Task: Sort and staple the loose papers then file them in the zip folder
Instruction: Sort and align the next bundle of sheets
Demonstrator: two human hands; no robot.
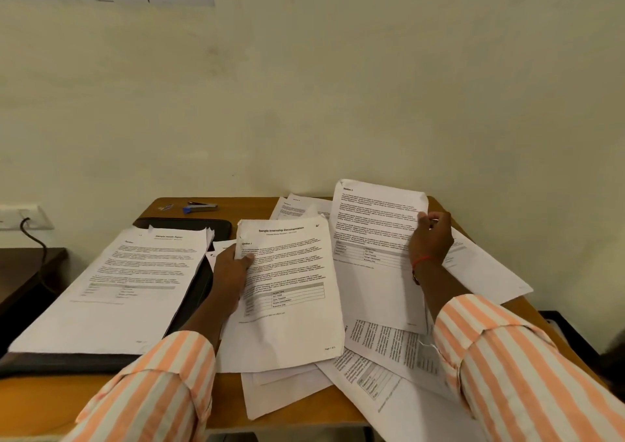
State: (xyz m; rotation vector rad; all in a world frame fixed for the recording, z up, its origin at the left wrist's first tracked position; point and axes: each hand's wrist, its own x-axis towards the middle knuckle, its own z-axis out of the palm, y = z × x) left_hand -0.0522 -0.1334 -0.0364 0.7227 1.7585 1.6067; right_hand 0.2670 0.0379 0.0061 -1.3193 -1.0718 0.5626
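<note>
Left hand: the left hand (233, 272) grips the left edge of the title sheet (291, 292), thumb pressed on the printed face and the other fingers curled out of sight beneath it.
Title sheet: headed "Sample Internship Documentation", it lies at the middle of the desk (40, 397), stretching right from the left hand over other pages.
Right hand: the right hand (431, 238) pinches the right edge of a section page (375, 238), fingers curled round the margin.
Section page: raised and tilted, to the left of the right hand, its lower edge over the loose papers (399, 357).
Loose papers: scattered across the desk's right half, overlapping, under both forearms.
Sorted stack (118, 289): left of the left hand, lying on the black zip folder (189, 226).
Stapler (199, 206): at the desk's far edge, behind the folder, well apart from both hands.
</note>
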